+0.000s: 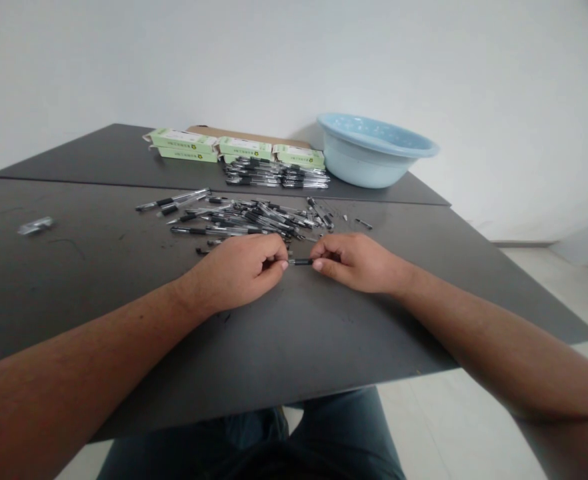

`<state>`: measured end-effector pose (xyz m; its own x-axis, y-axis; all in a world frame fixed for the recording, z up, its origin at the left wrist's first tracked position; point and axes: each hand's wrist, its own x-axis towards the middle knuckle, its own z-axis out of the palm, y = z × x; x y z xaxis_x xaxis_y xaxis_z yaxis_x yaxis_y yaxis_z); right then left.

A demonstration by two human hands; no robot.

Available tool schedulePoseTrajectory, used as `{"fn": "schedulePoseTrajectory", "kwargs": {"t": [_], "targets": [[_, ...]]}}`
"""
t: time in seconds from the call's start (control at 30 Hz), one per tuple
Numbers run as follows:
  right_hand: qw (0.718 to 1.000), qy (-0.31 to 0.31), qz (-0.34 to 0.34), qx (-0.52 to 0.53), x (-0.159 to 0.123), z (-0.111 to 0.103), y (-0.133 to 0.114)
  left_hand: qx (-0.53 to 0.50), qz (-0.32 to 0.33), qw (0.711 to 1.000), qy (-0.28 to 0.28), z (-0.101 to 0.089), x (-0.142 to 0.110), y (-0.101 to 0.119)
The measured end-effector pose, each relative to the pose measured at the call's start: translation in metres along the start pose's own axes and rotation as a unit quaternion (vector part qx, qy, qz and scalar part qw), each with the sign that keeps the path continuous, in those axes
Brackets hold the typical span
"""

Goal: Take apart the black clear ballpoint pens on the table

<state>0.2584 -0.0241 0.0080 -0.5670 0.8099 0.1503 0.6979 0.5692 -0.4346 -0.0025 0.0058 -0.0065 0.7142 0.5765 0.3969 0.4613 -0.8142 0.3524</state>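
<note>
Between my two hands a pen (pixel 301 262) with a black grip lies crosswise, just above the grey table. My left hand (pixel 247 267) pinches its left end between thumb and fingers. On the other end, my right hand (pixel 357 262) is closed in a similar pinch. Both ends of the pen are hidden by my fingers. Right behind my hands spreads a loose pile of clear and black pens (pixel 244 217), some of them in parts.
Neatly stacked pens (pixel 277 175) lie farther back, before several green-and-white boxes (pixel 189 143). A light blue basin (pixel 369 157) stands at the back right. Crumpled clear plastic (pixel 35 226) lies on the left of the table (pixel 299 347). A small pen part (pixel 364 223) sits right of the pile.
</note>
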Motion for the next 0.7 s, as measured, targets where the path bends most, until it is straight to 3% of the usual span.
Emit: {"fn": "schedulePoseTrajectory", "kwargs": {"t": [0.2,0.3,0.7], "targets": [[0.999,-0.02,-0.027,-0.009,0.0009,0.0005,0.0002,0.006,0.001,1.0,-0.006,0.0008,-0.0001,-0.0015],[1.0,0.002,-0.017,0.001,0.0007,0.0011,0.0004,0.006,0.001,1.0,-0.003,0.0016,-0.0002,-0.0023],[1.0,-0.017,-0.021,-0.012,0.001,0.0036,-0.0009,0.003,0.007,1.0,-0.001,0.0007,-0.0001,-0.0014]]}}
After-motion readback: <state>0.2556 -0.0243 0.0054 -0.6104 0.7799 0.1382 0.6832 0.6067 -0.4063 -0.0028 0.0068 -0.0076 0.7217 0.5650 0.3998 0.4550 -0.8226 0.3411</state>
